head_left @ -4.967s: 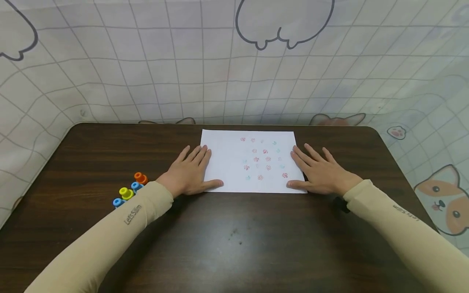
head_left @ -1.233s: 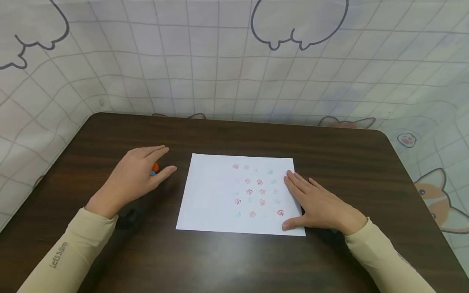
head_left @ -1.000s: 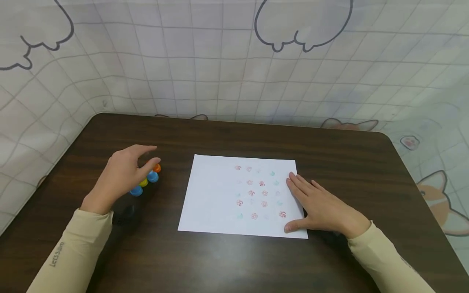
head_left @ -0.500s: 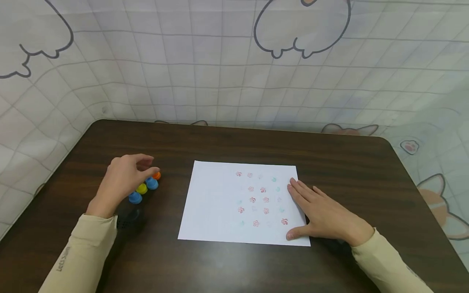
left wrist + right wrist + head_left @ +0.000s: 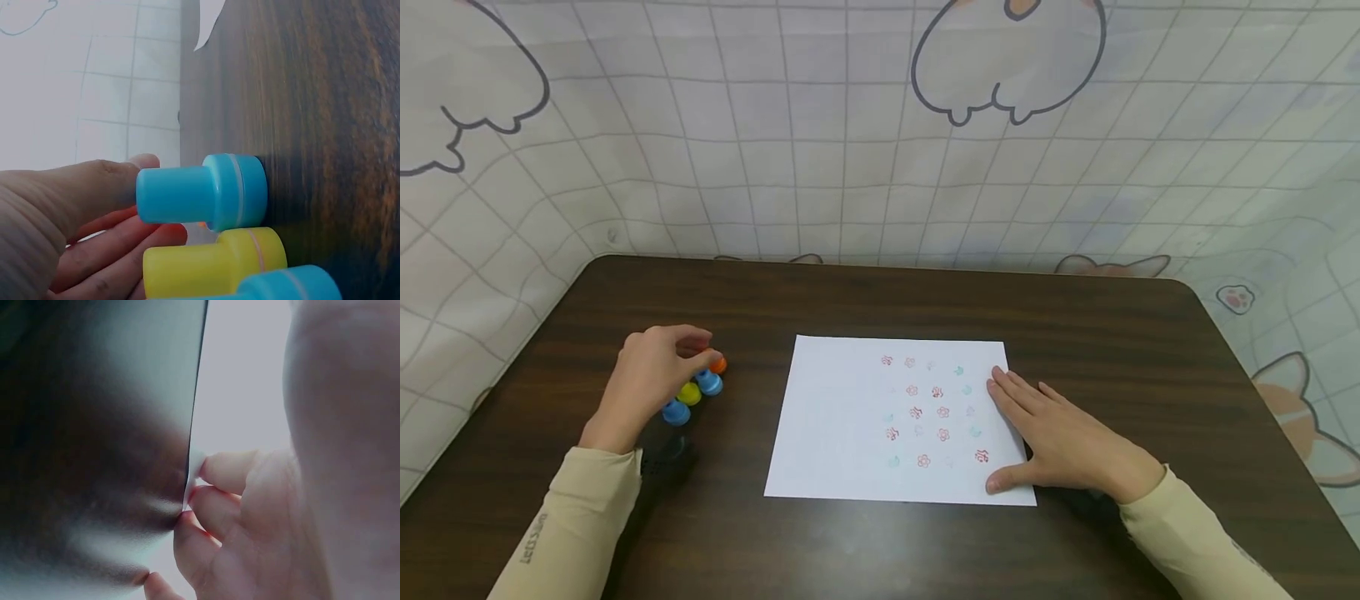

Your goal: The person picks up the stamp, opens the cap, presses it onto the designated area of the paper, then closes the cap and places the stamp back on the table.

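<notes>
My left hand (image 5: 647, 375) is at a row of small toy stamps on the table's left side, thumb and fingertips around the far orange stamp (image 5: 719, 365). In the left wrist view a blue stamp (image 5: 181, 195) hides the space between thumb and fingers, so contact with the orange one cannot be told. Nearer me stand a yellow stamp (image 5: 689, 394) and another blue stamp (image 5: 676, 413). My right hand (image 5: 1060, 433) lies flat with spread fingers on the right edge of a white paper sheet (image 5: 827, 417), which bears red and pale green prints on its right part.
The dark wooden table (image 5: 865, 550) reaches back to a white grid-patterned cloth (image 5: 820, 142) with cartoon drawings. Dark table surface lies between the stamps and the paper.
The paper has come nearer to me since five seconds ago. My left hand has left its left edge, moved over the stamps, and narrowed its thumb and fingers around the orange one.
</notes>
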Demonstrator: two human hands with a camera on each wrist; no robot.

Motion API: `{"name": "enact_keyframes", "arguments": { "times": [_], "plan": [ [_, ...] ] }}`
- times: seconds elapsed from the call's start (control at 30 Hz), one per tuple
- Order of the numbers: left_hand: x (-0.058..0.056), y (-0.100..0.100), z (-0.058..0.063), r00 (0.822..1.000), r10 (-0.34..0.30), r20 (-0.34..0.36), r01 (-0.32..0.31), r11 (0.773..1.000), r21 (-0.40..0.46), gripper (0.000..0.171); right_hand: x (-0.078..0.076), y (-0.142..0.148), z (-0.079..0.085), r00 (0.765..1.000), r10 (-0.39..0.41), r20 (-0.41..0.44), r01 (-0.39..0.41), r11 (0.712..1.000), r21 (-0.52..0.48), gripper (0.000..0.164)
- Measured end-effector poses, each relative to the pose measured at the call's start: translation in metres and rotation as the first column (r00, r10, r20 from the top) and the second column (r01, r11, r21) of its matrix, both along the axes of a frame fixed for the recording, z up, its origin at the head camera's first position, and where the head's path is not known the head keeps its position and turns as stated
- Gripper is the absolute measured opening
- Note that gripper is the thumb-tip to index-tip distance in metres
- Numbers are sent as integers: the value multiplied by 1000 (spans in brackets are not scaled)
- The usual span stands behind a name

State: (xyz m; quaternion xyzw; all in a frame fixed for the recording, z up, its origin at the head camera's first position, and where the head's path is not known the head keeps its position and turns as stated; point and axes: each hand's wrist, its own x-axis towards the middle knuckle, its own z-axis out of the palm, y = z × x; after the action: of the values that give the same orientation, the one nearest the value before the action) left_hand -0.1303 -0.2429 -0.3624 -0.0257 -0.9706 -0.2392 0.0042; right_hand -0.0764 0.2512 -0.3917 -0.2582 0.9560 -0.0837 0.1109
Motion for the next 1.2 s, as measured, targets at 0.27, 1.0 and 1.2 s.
{"name": "enact_keyframes", "arguments": {
  "times": [0.27, 1.0, 1.2],
  "plan": [
    [1, -2, -3, 999, 32, 12, -32, 999, 6, 39, 2, 1, 0, 1000, -1, 3, 1, 1000, 3, 133],
    [-5, -13, -10, 997, 47, -56, -47, 999, -6, 37, 0, 1, -1, 1000, -2, -3, 3, 1000, 9, 133],
    [-4, -13, -8, 992, 58, -113, -59, 998, -1, 37, 0, 1, -1, 1000, -4, 1, 4, 1000, 3, 134]
  ]
}}
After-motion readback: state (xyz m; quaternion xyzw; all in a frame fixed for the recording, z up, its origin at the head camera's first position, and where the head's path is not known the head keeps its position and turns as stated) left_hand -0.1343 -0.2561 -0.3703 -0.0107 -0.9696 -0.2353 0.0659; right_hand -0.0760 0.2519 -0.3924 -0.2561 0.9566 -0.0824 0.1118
